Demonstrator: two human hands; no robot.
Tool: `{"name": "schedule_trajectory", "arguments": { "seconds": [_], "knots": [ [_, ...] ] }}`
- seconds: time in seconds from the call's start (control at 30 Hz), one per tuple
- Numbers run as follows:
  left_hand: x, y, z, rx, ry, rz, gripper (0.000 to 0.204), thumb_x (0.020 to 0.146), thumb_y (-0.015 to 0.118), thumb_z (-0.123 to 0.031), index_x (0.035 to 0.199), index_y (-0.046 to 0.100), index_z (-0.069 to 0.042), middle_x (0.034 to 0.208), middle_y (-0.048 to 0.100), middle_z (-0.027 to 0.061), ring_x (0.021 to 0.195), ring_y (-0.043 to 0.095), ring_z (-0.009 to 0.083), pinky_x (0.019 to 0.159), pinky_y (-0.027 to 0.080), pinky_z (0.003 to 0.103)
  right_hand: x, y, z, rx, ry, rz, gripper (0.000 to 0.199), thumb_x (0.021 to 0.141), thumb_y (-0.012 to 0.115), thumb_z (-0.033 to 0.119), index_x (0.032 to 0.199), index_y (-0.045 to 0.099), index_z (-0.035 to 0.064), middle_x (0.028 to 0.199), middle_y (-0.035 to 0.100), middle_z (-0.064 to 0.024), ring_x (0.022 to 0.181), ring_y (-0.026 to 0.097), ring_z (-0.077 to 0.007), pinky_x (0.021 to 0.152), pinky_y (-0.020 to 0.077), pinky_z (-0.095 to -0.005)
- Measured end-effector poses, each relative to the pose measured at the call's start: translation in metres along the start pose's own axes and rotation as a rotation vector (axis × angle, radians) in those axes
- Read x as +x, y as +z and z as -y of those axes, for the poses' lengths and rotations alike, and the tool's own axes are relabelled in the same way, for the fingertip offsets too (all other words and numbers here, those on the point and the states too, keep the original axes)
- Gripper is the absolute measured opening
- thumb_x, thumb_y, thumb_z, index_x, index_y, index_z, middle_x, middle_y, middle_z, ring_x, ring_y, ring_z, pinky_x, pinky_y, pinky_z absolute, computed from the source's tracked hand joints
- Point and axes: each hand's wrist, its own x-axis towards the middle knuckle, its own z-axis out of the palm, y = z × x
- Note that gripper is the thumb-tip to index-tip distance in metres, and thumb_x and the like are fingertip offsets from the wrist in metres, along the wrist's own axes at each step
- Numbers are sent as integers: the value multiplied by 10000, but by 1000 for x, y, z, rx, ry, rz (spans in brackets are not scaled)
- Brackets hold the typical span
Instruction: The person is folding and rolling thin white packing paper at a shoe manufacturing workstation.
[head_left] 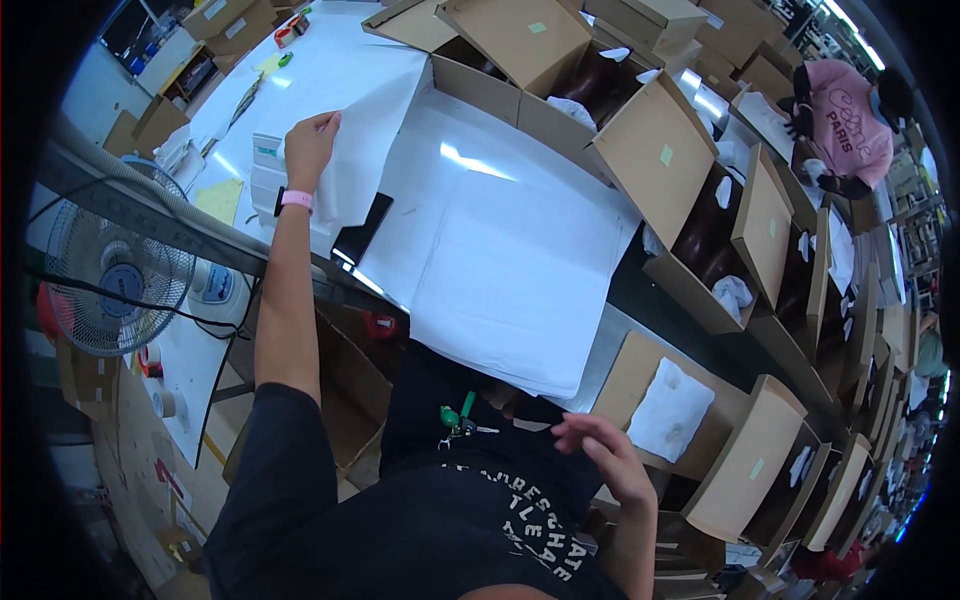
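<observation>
My left hand [310, 150] is stretched out over the far left of the white table, its fingers pinched on a large thin white paper sheet [375, 130]. The sheet is lifted and slanted, partly covering a white box-like thing [265, 185] beside my wrist. Directly before me lies a stack of white paper sheets [515, 280], its near edge overhanging the table edge. My right hand [608, 458] is in the air near my body at the right, with fingers apart and slightly bent, holding nothing. Closest to it is a cardboard flap [622, 390] bearing crumpled white paper [672, 408].
Open cardboard boxes [690, 230] with dark brown glossy contents and white paper wads line the right side. A dark phone-like slab [362, 230] lies by the paper stack. A fan [120, 275] stands at left. A co-worker in pink [848, 125] is at the far right.
</observation>
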Motion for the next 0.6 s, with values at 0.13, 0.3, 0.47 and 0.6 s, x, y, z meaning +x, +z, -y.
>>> {"name": "schedule_trajectory", "arguments": {
  "seconds": [0.13,0.3,0.47,0.6],
  "knots": [
    [-81,-24,-70,-400,-31,6,355,1102,776,-318,1284,847,-22,1052,869,116,930,771,128,857,598,308,76,23,8,-90,-38,-203,460,1205,576,225,1620,572,26,1505,695,-166,1293,701,-258,1185,524,-430],
    [-216,-26,-161,-1031,-386,450,348,1127,778,-284,1318,821,3,1117,803,24,1007,691,78,896,565,264,174,46,66,-241,-373,-330,769,1148,706,316,1767,337,47,1759,428,-225,1586,487,-353,1264,480,-461],
    [-262,-43,-199,-1351,-604,767,337,1153,735,-247,1367,764,11,1144,795,31,993,716,93,911,591,270,183,45,128,-123,-118,-310,725,1136,738,351,1694,444,-6,1483,694,-175,1342,673,-241,1175,533,-402],
    [-289,-22,-193,-1392,-479,856,284,1158,719,-184,1360,762,11,1154,792,28,977,706,88,899,590,268,146,29,107,283,8,-237,483,1132,760,315,1447,696,-45,1290,778,-105,1152,714,-143,1033,566,-313]
  ]
}}
